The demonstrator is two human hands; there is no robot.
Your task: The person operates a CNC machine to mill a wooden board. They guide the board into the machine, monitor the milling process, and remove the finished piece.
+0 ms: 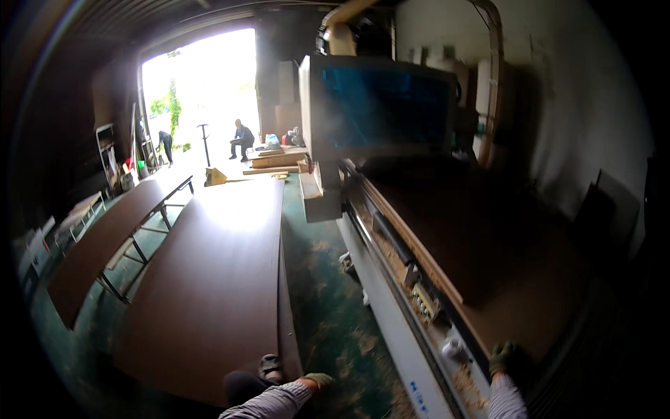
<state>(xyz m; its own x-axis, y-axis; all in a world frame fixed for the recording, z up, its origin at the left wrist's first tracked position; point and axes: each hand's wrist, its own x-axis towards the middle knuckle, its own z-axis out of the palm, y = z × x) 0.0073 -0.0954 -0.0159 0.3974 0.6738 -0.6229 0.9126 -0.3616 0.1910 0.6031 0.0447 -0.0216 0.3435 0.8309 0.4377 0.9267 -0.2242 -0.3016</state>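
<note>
— Gloves on both hands, green ones. Where is the right hand?

— Low at the right of the head view, at the near edge of the brown board that lies flat on the bed of the big machine. The fingers curl at the board's edge, so the board runs up and away from them, with its near corner under the glove. Whether they clamp it or only rest there I cannot tell; the picture is dark and blurred at that spot.

— And the left hand?

— Down at the lower edge, over the green floor, well apart from the machine. Its fingers look loosely bent with nothing between them, though the glove is small in the frame. A sandalled foot shows just beside it, against the end of a stack of brown sheets.

— What runs between the two hands?

— The machine's pale side rail, strewn with sawdust and wood chips, passes just left of the right hand.

— Anything else about?

— A long worktop on metal legs stands left of the stack. Far off, in the bright doorway, one person sits and another bends over, both well away from the hands.
</note>
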